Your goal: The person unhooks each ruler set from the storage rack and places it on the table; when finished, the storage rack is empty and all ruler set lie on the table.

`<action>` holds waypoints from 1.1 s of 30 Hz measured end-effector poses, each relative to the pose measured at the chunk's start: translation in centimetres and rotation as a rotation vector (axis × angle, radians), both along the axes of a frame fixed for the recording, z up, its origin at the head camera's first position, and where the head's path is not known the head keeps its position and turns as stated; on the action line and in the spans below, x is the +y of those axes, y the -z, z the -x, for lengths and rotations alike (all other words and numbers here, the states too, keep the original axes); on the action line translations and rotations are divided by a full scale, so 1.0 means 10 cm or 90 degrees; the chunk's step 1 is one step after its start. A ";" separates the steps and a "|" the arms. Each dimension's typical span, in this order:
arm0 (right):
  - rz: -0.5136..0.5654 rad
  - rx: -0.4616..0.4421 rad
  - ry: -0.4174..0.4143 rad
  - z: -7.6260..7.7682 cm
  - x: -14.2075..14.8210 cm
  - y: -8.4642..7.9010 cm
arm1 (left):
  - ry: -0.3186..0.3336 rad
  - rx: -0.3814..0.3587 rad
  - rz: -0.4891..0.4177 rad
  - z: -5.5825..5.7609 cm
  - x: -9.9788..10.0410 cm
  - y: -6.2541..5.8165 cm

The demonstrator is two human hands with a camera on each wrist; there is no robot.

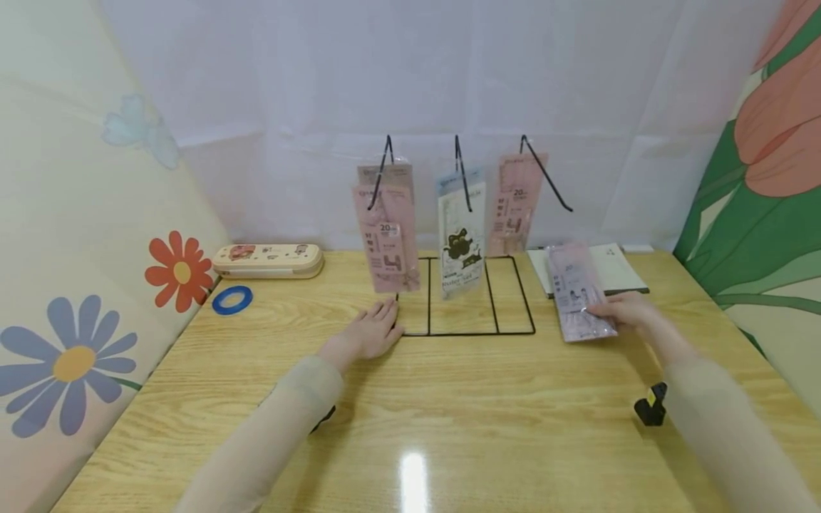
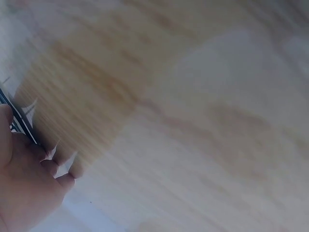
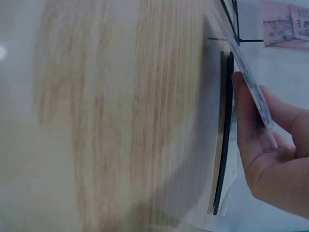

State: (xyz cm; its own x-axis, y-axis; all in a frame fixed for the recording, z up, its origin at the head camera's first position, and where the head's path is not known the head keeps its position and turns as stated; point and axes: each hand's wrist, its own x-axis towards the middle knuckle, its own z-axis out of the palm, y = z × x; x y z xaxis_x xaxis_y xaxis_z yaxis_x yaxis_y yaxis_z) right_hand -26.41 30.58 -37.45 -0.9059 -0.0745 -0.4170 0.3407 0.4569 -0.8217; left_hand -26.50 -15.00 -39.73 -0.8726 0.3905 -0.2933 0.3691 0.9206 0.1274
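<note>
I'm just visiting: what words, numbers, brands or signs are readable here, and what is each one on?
"20": the front pink packet on the left hook.
"Ruler set": the white-and-blue packet on the middle hook.
"20": the pink packet on the right hook.
"20", faint: the packet in the right hand.
The packets' other print is too small or blurred to read, including any brand.

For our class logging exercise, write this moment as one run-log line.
left hand: at left edge of rack base | right hand: holding pink packet | hooks: hanging packets on all three
</note>
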 end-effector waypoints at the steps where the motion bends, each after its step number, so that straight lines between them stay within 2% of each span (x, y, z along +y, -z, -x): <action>1: -0.003 -0.011 0.002 0.01 -0.01 0.00 | 0.000 0.001 -0.001 0.00 0.00 0.00; 3: -0.009 -0.019 0.008 0.01 -0.03 0.01 | 0.001 0.001 -0.003 0.00 0.01 0.00; 6: -0.087 0.005 0.016 -0.01 -0.04 0.02 | 0.001 0.001 -0.008 0.00 0.02 0.00; 11: -0.278 0.098 0.024 -0.04 -0.03 0.03 | 0.001 0.000 -0.012 0.00 0.02 0.00; 13: -0.327 0.149 0.024 -0.05 -0.05 -0.02 | 0.001 -0.002 -0.012 0.00 0.02 -0.01; 15: -0.346 0.188 0.024 -0.07 -0.11 -0.08 | 0.000 -0.003 -0.012 0.00 0.01 -0.02; 18: -0.315 0.237 0.008 -0.06 -0.26 -0.19 | -0.002 -0.002 -0.010 0.00 0.00 -0.02; 21: -0.231 0.261 -0.027 -0.04 -0.44 -0.25 | -0.002 -0.002 -0.006 0.00 0.00 -0.03; 26: -0.079 0.300 -0.105 0.00 -0.73 -0.23 | 0.002 -0.003 -0.005 -0.01 0.00 -0.03; 29: -0.023 0.308 -0.130 0.05 -0.90 -0.20 | 0.004 -0.003 -0.002 -0.01 0.00 -0.03; 33: 0.029 0.302 -0.133 0.12 -1.12 -0.19 | 0.003 -0.002 -0.004 -0.01 0.00 -0.01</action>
State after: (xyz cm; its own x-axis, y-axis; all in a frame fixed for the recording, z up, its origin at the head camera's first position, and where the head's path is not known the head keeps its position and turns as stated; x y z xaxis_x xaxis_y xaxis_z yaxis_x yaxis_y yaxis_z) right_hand -27.65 19.39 -35.56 -0.9582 -0.2825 0.0443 -0.1692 0.4350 -0.8844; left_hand -26.39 -14.99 -39.60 -0.8697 0.3965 -0.2941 0.3733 0.9180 0.1339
